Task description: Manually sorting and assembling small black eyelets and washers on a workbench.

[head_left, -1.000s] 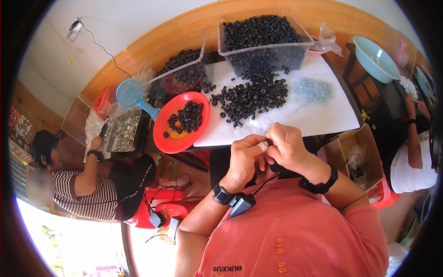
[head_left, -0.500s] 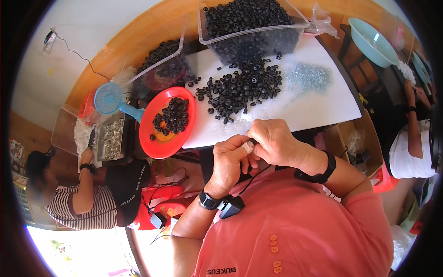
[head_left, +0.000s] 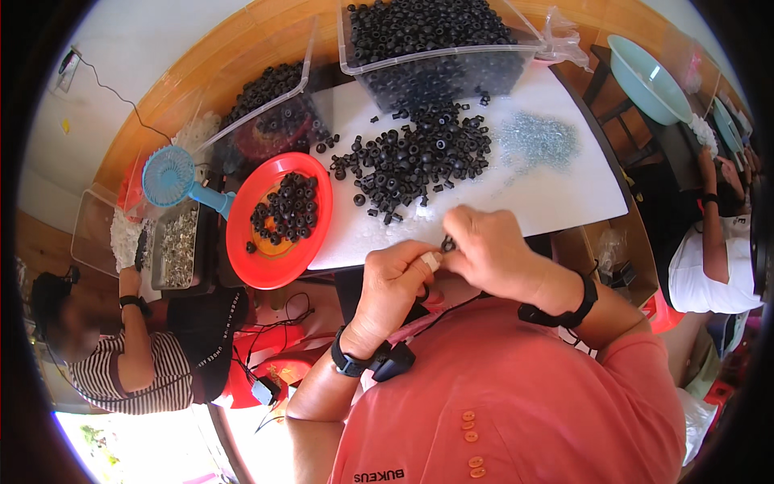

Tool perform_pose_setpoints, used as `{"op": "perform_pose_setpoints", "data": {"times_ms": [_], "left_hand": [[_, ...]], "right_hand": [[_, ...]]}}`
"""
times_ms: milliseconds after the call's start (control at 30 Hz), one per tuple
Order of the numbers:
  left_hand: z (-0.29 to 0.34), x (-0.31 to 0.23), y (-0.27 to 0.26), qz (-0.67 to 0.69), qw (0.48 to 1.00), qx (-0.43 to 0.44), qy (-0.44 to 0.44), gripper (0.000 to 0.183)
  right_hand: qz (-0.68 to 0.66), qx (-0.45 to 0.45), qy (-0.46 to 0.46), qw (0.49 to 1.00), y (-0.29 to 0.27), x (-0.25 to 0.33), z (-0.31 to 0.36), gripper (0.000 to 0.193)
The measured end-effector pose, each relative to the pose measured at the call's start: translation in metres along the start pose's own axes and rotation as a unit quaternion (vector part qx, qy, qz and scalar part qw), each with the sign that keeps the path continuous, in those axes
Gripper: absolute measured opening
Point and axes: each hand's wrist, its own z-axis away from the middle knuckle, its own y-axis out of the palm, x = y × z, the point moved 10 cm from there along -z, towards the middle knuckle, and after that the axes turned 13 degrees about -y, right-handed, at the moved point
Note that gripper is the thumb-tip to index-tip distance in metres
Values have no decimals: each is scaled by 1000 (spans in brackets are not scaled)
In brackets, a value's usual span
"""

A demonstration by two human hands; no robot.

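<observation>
My left hand (head_left: 389,282) and my right hand (head_left: 493,252) meet in front of my chest, at the near edge of the white board (head_left: 548,202). A small black part (head_left: 448,243) shows at the fingertips of my right hand, close to the left thumb. The fingers of my left hand are curled, with a white wrap (head_left: 431,261) on one digit. Something dark shows below them, too hidden to name. Just beyond my hands lies a heap of small black round parts (head_left: 419,157), some with holes. A red plate (head_left: 314,242) at the left holds more.
A clear bin (head_left: 451,60) of black parts stands at the back, another clear bin (head_left: 282,105) at back left. Thin clear-blue pieces (head_left: 538,141) lie on the board. A blue fan (head_left: 171,177) is beside the plate. One person works at left, others at far right.
My hands have drawn slightly apart, and the small black part now shows more clearly between them. The whole view has shifted a little.
</observation>
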Motion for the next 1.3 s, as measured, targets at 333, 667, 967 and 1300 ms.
{"op": "perform_pose_setpoints", "data": {"times_ms": [333, 667, 967, 1300], "left_hand": [[-4, -47, 21, -232, 903, -141, 334, 32], [-14, -49, 25, -233, 907, -92, 340, 27], [-29, -48, 22, -186, 915, -185, 307, 17], [-24, -48, 20, -168, 908, -195, 329, 14]], "right_hand": [[45, 166, 99, 980, 16, -38, -12, 11], [-157, 204, 189, 948, 19, -70, -5, 16], [-200, 139, 230, 942, 13, -80, 2, 14], [-88, 103, 153, 979, 4, -68, 3, 10]]}}
